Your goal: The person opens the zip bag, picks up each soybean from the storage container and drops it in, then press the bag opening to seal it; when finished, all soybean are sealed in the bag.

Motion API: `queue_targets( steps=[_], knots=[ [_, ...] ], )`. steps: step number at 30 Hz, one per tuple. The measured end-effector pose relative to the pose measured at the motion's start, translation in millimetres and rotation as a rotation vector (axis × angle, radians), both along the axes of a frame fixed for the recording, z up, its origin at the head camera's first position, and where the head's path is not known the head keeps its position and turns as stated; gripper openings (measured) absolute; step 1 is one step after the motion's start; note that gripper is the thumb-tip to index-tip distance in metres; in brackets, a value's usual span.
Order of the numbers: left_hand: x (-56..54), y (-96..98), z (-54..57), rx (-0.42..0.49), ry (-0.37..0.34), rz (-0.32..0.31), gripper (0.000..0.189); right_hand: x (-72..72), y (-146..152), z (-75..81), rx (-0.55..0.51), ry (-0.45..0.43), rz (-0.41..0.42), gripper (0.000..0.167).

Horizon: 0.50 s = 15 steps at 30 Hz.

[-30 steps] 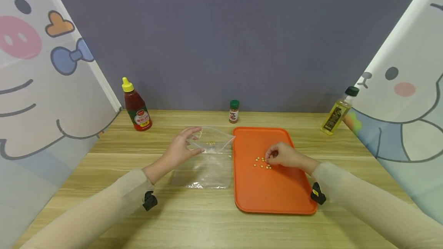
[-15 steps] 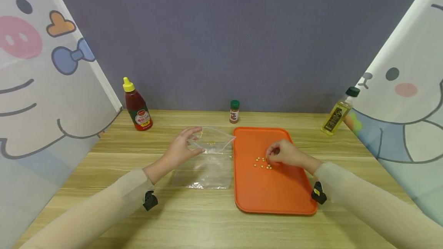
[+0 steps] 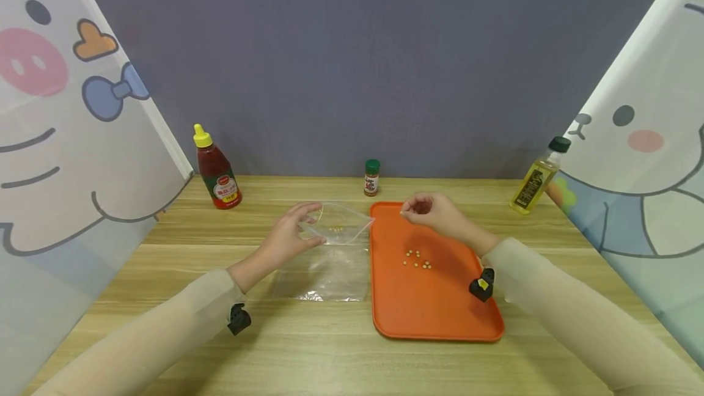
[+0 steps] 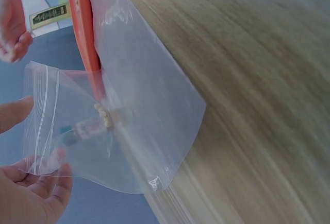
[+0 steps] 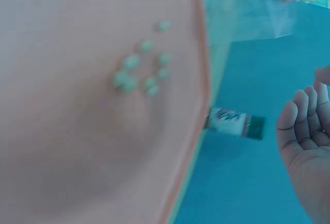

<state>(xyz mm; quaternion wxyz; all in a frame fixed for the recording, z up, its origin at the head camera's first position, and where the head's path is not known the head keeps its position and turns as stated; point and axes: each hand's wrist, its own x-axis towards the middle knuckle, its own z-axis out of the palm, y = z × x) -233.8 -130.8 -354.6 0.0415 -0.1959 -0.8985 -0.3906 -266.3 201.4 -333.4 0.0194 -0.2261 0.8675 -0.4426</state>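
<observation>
My left hand (image 3: pixel 285 231) grips the mouth of a clear zip-lock bag (image 3: pixel 324 274), which gapes between thumb and fingers. Several pale yellow soybeans (image 4: pixel 104 117) lie inside the bag. My right hand (image 3: pixel 440 217) hangs above the far part of the orange tray (image 3: pixel 434 307). Its thumb and fingertips pinch one small soybean (image 3: pixel 403 213), which shows as a pale speck. Below it, several loose soybeans (image 3: pixel 426 265) lie on the tray; the right wrist view shows these soybeans (image 5: pixel 131 61) blurred. In that view the right hand (image 5: pixel 309 141) has curled fingers.
A small green-capped spice jar (image 3: pixel 371 178) stands behind the tray's far left corner. At the back left is a ketchup bottle (image 3: pixel 217 170) with a yellow cap. An oil bottle (image 3: pixel 536 179) stands at the back right, beyond the tray.
My right hand has lifted off the tray's soybeans and moved away and slightly left, with a soybean in its fingertips. The left hand and bag have stayed put.
</observation>
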Motion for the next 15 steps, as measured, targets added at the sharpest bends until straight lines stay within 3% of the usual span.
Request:
queue_targets(
  steps=[6, 15],
  knots=[
    [-0.1, 0.8, 0.1, 0.005, -0.006, -0.013, 0.075, -6.3, -26, 14.4, -0.032, 0.013, 0.019, 0.015],
    [-0.4, 2.6, 2.1, -0.006, 0.003, -0.007, 0.074, -16.3, -77, 25.3, -0.062, 0.060, 0.216, 0.010]
  ],
)
